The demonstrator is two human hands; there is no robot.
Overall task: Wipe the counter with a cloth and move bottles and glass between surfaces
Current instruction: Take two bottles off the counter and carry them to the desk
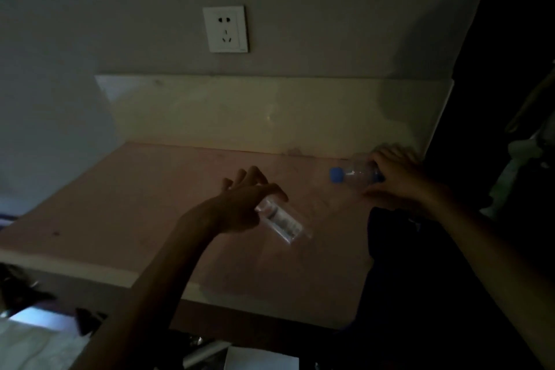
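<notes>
While tilted, glass (280, 221) gripped by left hand (240, 207) | right hand (396, 177) grips bottle (354, 173)

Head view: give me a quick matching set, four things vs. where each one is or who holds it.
Things:
1. clear glass
2. blue-capped bottle
3. wall socket
4. counter

Places or states:
A. on the wall above the backsplash
B. held tilted in the left hand
C. pinkish surface under both hands
D. held on its side in the right hand, cap pointing left

Pairs: 1-B, 2-D, 3-A, 4-C
</notes>
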